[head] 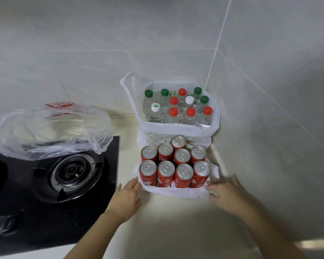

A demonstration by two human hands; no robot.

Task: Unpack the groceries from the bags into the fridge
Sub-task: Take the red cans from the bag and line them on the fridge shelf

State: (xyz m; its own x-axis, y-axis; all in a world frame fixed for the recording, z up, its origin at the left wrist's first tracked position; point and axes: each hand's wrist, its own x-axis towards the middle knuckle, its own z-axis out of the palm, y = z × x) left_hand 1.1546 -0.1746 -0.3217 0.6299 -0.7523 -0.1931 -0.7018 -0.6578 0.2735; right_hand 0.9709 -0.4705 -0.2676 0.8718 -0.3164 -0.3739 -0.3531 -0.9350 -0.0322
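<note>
Touching a crinkled plastic bag (176, 191) of cylindrical red cans (183, 175), the left hand (127, 196) lies straight-fingered. The right hand (225, 192) pinches its rim.

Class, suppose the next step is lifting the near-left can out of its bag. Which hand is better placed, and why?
Left. The left hand lies right beside the near-left can, fingers straight against the bag. The right hand curls on the bag's plastic at the opposite corner, farthest from that can.

The cream countertop (166, 221) carries a black gas stove (45, 212), with a white bag of red cans (176, 192) just right of the stove and a bag of water bottles (176, 128) right of its far corner.
</note>
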